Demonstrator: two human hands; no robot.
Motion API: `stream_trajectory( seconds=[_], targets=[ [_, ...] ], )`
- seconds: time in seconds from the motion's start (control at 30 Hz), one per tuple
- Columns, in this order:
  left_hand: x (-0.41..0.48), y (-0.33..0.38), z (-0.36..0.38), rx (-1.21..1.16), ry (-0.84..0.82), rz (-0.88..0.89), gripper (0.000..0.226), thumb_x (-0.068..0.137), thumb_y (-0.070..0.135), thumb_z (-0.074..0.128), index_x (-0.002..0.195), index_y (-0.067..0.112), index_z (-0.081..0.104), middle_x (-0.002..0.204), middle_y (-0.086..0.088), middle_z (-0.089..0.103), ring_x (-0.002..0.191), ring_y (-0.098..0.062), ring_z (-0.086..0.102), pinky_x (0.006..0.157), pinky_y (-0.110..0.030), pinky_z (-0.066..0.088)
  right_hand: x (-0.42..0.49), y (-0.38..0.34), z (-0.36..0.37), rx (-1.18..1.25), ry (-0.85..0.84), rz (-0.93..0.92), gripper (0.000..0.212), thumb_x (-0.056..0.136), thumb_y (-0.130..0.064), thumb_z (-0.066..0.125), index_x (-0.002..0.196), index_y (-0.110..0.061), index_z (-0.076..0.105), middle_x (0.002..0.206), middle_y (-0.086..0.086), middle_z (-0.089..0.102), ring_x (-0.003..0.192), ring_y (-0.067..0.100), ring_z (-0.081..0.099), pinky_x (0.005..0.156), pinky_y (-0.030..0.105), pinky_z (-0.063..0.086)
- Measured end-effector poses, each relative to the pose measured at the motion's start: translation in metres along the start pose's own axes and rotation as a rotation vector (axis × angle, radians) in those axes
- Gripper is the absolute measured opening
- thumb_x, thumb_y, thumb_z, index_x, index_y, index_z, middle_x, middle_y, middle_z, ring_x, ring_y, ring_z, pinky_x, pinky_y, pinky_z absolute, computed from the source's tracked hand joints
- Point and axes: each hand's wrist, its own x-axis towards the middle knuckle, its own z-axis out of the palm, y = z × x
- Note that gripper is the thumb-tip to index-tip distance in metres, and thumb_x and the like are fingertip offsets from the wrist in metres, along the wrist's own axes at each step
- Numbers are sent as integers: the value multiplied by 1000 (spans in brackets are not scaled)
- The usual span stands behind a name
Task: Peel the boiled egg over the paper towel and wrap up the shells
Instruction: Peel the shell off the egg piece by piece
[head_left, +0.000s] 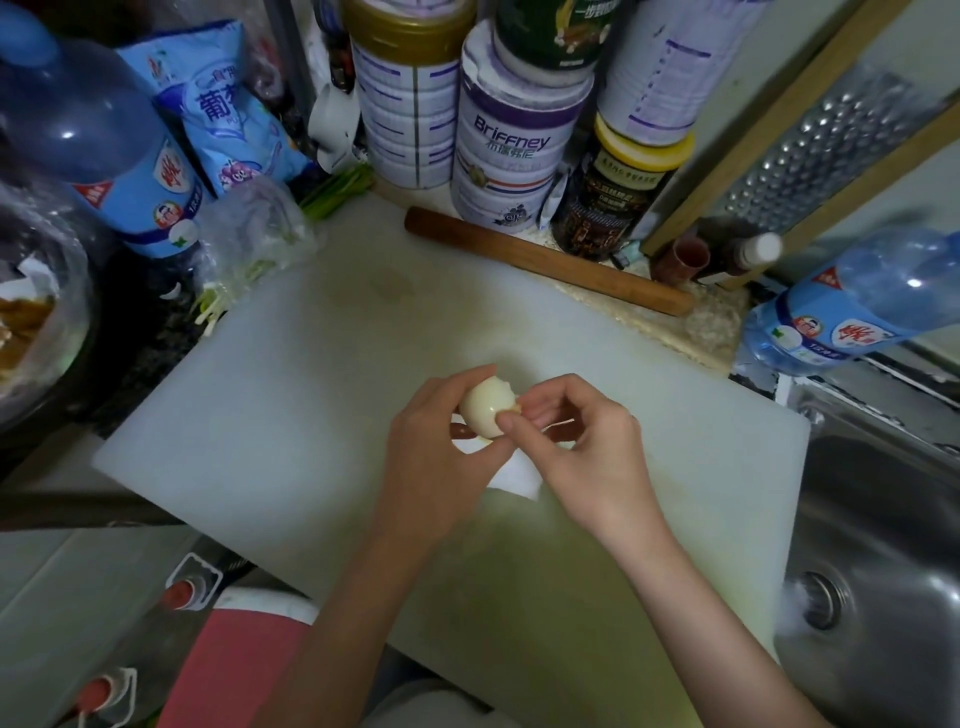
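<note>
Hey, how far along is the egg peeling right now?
Done: the egg shows bare white on the side facing the camera. In hand: the left hand holds it while the right hand pinches a shell bit at its edge, over the paper towel. Left: any remaining shell, then wrapping; the towel lies unfolded.

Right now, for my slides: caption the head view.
Left hand holds a part-peeled egg over a paper towel; right hand pinches shell.

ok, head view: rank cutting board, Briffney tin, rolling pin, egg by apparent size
1. cutting board
2. Briffney tin and rolling pin: not ranked. The tin looks bulkier and the pin looks longer.
3. egg
</note>
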Motion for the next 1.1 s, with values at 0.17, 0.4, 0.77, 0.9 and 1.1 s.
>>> stream_trajectory(
  seconds=[0.17,0.4,0.77,0.9,1.1],
  targets=[
    [-3,2,-1,-46,-25,-37,49,68,15,80,114,24,63,104,10,63,88,4,60,69,-5,47,3,-2,-6,155,-123,132,14,74,-15,77,77,-19,64,71,-6,61,66,5,54,65,15,47],
    [0,3,-5,-210,-113,-72,54,70,2,77,113,32,61,110,14,62,98,-1,61,74,-10,50,8,-5,-13,198,-72,145,5,78,-21,73,81,-17,73,74,2,72,72,17,67,74,30,55],
    [9,0,14,170,-20,126,47,70,2,74,114,14,62,111,-3,52,94,-14,57,77,-26,50,8,-5,-1,-64,102,65,11,76,-10,68,69,-18,72,66,-11,71,65,0,65,70,19,53],
    [11,-5,17,248,-37,154,46,69,5,76,111,16,62,107,-3,54,87,-9,53,70,-23,47,12,-2,2,-177,113,84,8,73,-13,65,67,-16,70,63,-6,70,64,8,65,68,25,53],
    [14,-13,19,225,-74,124,48,68,3,76,111,18,62,107,3,53,87,-6,53,71,-18,46,20,4,6,-220,109,106,9,73,-13,62,67,-14,68,62,-5,68,64,13,63,68,28,53]
  ],
)
